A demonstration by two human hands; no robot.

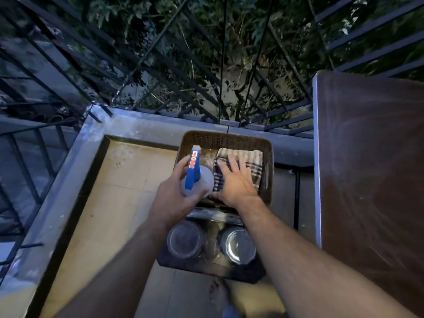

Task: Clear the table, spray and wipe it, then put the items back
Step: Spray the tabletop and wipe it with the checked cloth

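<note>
My left hand [174, 196] grips a white spray bottle [202, 180] with a blue trigger head, held over the left side of a brown woven basket [229, 140]. My right hand [236, 177] lies flat, fingers spread, on a checked cloth [252, 159] folded in the basket's right side. The brown table [371, 161] stands at the right with a bare, streaked top. Below the basket, a dark tray [206, 267] on the floor carries two clear glass jars [184, 239], [238, 244].
A concrete balcony ledge [68, 171] and black metal railing [128, 72] border the tiled floor [114, 196] on the left and far side. Foliage lies beyond the railing. My bare foot [218, 292] shows at the bottom.
</note>
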